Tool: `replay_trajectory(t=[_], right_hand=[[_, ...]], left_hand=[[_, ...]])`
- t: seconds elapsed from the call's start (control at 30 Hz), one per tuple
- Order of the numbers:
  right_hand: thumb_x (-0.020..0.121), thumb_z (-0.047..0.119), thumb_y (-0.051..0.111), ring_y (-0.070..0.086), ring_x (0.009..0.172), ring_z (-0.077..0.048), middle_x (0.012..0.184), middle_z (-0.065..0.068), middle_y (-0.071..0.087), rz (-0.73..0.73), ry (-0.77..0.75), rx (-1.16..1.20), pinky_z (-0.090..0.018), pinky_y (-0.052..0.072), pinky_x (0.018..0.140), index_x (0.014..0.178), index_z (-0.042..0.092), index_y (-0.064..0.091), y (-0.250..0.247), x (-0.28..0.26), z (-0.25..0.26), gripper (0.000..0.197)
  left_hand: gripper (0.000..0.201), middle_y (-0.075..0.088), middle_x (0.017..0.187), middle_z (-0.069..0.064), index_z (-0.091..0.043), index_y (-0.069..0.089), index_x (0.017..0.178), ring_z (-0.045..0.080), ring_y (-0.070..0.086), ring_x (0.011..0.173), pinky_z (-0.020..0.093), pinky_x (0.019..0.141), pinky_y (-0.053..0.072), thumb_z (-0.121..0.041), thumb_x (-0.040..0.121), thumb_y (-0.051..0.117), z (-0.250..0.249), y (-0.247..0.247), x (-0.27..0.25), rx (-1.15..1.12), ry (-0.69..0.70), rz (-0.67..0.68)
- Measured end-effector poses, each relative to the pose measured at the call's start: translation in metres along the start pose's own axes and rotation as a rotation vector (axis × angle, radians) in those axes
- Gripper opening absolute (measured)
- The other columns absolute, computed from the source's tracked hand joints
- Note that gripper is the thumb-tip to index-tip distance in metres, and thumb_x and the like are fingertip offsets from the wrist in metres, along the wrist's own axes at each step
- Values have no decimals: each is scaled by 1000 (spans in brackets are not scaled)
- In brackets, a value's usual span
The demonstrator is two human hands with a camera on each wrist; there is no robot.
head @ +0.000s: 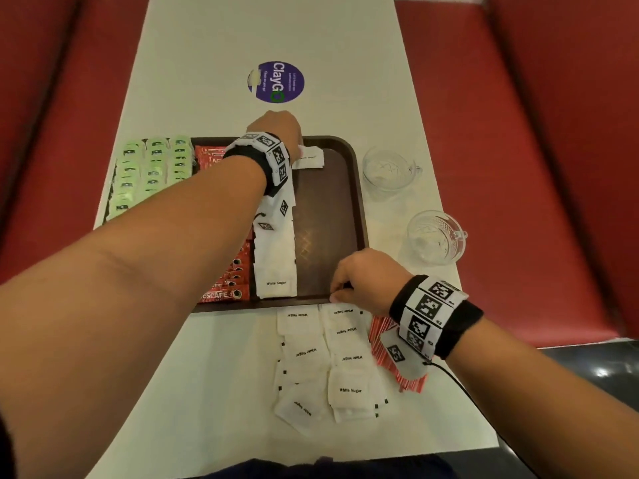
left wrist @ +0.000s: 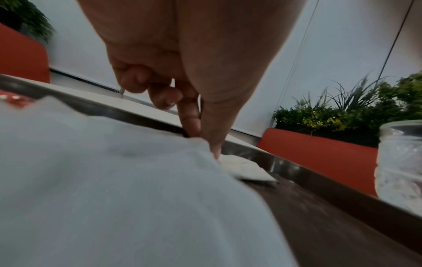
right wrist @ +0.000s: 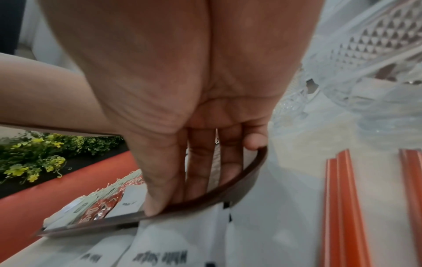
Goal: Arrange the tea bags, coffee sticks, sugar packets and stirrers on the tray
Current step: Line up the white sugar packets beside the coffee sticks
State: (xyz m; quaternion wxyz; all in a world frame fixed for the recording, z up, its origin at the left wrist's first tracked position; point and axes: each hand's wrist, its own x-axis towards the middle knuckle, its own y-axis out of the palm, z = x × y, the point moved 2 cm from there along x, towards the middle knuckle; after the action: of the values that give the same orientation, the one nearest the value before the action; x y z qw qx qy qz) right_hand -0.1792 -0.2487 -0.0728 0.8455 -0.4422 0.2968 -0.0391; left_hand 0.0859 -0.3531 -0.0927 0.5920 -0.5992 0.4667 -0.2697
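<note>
A brown tray (head: 358,188) holds green tea bags (head: 152,171) at its left, red coffee sticks (head: 228,288) and a column of white sugar packets (head: 276,264). At the tray's far edge my left hand (head: 300,148) pinches a sugar packet (head: 309,158) between thumb and index finger (left wrist: 193,124); the packet's edge (left wrist: 196,144) is lifted. My right hand (head: 337,294) holds the tray's near right rim (right wrist: 228,187), thumb (right wrist: 157,195) on the rim and fingers inside. Several loose sugar packets (head: 321,361) lie on the table below the tray, with red stirrers (head: 382,344) partly under my right wrist.
Two patterned glass cups (head: 387,171) (head: 435,240) stand on the table right of the tray. A round purple sticker (head: 276,81) lies on the white table (head: 214,392) beyond the tray. Red bench seats run along both sides.
</note>
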Motion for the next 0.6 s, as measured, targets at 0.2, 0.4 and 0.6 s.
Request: replay_trajectory(t=[0.2,0.4,0.6], right_hand=[[93,31,67,66,89,-9,100,8,74,13,-8,-15,-28,53,87,99,23,79,-2,3,1,15],[94,30,67,65,88,-9,99,7,74,18,1,5,-27,53,87,100,23,79,-1,2,2,15],[94,31,65,65,88,-10,99,7,73,29,29,-14,-30,54,88,101,24,78,-1,-1,4,16]], left_hand=[[18,69,110,1,-25,73,103,27,63,102,38,89,52,-30,86,70,-16,-2,-4,-6,143,1],[28,71,111,-4,-30,74,108,23,64,103,37,88,53,-42,82,76,-15,-2,-8,36,132,66],[33,70,112,-5,-28,70,114,21,63,105,38,93,50,-45,85,70,-15,-22,-32,-71,178,1]])
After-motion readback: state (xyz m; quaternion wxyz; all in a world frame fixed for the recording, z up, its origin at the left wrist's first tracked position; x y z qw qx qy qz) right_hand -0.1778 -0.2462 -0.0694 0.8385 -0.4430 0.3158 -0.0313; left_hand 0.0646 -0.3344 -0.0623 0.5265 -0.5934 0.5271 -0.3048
